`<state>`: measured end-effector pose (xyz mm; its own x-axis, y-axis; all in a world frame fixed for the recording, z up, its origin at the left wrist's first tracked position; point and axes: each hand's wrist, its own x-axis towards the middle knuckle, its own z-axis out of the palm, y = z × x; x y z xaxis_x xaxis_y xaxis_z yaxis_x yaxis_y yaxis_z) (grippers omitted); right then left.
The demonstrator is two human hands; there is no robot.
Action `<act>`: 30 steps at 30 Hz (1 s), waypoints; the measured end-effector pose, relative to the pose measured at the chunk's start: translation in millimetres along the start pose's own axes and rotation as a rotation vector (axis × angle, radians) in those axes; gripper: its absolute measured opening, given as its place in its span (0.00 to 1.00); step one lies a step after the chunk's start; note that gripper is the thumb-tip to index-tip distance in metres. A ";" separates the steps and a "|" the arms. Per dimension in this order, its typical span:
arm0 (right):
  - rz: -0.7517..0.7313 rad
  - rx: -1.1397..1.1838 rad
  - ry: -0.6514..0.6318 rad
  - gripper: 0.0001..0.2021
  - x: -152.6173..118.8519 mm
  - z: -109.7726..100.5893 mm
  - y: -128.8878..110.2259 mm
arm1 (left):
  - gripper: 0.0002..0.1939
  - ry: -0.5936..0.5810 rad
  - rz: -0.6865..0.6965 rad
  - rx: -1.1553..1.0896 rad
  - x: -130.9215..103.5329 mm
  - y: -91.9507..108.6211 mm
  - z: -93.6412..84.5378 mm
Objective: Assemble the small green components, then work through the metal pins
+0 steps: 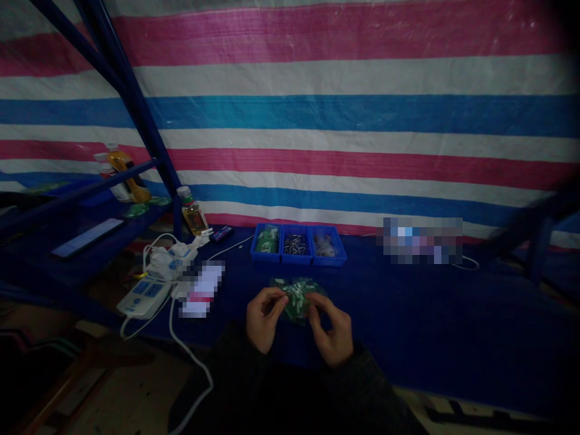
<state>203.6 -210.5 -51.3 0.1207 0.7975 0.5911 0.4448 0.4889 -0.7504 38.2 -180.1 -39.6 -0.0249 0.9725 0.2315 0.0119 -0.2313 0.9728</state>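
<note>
My left hand (265, 317) and my right hand (332, 329) each pinch a side of a small green plastic packet (296, 301) above the blue table. White print shows on the packet's shiny surface; its contents cannot be made out. More green plastic (280, 282) lies just behind it, and where one packet ends and another begins is unclear. Beyond my hands stand three joined blue trays. Green packets (267, 239) fill the left tray, small metal pieces like screws (295, 244) the middle one, and clear plastic bits (325, 245) the right one.
Left of my hands lie a blurred-out phone (203, 290) and a white power strip (145, 297) with plugs and cables. A bottle (193, 211) stands behind them by a blue metal frame (151, 136). Another phone (88, 237) rests on the neighbouring table. Striped sheeting (339, 115) hangs behind.
</note>
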 end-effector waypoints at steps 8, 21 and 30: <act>0.008 -0.037 -0.002 0.11 0.0 -0.7 1.6 | 0.12 -0.069 0.012 0.053 0.0 -3.9 -5.1; 0.112 0.043 0.085 0.07 -0.3 6.3 6.6 | 0.10 -0.048 0.028 0.030 -0.6 -1.9 -0.4; 0.020 -0.028 0.024 0.10 2.3 -1.7 1.1 | 0.12 -0.107 0.019 0.039 -0.5 -5.5 -2.4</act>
<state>206.0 -208.8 -50.3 0.1508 0.7984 0.5829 0.4667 0.4623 -0.7540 35.8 -179.3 -45.0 0.0827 0.9657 0.2462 0.0506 -0.2509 0.9667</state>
